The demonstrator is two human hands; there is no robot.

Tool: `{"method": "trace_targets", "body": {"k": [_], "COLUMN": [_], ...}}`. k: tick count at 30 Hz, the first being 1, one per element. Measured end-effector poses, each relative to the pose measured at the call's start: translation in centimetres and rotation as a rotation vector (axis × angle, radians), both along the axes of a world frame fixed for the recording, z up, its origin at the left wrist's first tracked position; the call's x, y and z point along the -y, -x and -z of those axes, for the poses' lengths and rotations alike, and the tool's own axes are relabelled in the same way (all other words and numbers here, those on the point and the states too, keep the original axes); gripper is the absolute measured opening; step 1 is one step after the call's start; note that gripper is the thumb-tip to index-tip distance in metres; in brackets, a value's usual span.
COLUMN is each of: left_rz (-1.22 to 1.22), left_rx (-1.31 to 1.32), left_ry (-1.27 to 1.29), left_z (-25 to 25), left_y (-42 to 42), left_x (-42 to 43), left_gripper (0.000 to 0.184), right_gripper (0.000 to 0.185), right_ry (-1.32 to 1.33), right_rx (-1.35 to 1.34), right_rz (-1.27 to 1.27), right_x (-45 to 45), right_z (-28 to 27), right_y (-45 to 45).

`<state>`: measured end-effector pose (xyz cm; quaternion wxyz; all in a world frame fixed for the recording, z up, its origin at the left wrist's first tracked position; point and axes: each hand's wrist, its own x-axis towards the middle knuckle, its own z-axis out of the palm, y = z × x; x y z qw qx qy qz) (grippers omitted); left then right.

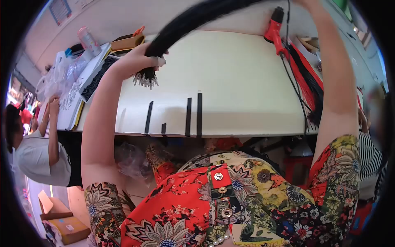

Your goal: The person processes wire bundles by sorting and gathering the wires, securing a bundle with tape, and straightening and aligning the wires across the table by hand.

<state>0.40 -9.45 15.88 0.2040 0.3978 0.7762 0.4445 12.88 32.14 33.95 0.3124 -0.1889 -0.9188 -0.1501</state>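
Observation:
My left hand (142,59) is closed round one end of a thick bundle of black cords (185,22), above the left part of the white table. Below the fist, short loose ends with pale, shiny tips (147,80) fan out, and a whitish band or wrap (159,61) shows beside my fingers. The bundle arches up to the right and leaves the view at the top. Only the edge of my right hand (304,2) shows at the top right. Its fingers are out of view, so what it holds is hidden.
Black tape strips (188,117) mark the front of the white table (242,82). A red heat gun (273,31) and red and black cords (302,78) lie right. A box of black pieces (98,78) stands left. One person (41,156) sits left, another (370,152) right.

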Motion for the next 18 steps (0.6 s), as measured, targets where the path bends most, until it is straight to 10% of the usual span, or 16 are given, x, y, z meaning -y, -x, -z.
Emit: {"method": "trace_targets", "body": {"k": [5, 7, 8, 14, 18], "left_rz": [0.056, 0.164, 0.179, 0.268, 0.226], "left_rx": [-0.127, -0.097, 0.008, 0.232, -0.052], "left_ry": [0.657, 0.649, 0.667, 0.540, 0.673], "left_z": [0.2, 0.0, 1.0, -0.6, 2.6], "left_y": [4.9, 4.9, 6.3, 7.8, 8.4], "left_x": [-2.5, -3.4, -4.0, -5.0, -5.6], "left_gripper": [0.041, 0.041, 0.039, 0.041, 0.054], "right_gripper": [0.041, 0.024, 0.027, 0.036, 0.053], "right_ry": [-0.002, 0.438, 0.134, 0.939, 0.747], "right_rx": [0.559, 0.429, 0.867, 0.510, 0.640], "right_rz": [0.068, 0.161, 0.035, 0.134, 0.168], "right_x": [-4.1, -0.8, -5.3, -3.2, -0.4], "right_z": [14.0, 13.3, 15.6, 15.7, 16.9], "right_y": [3.6, -1.2, -0.2, -5.8, -8.3]}}
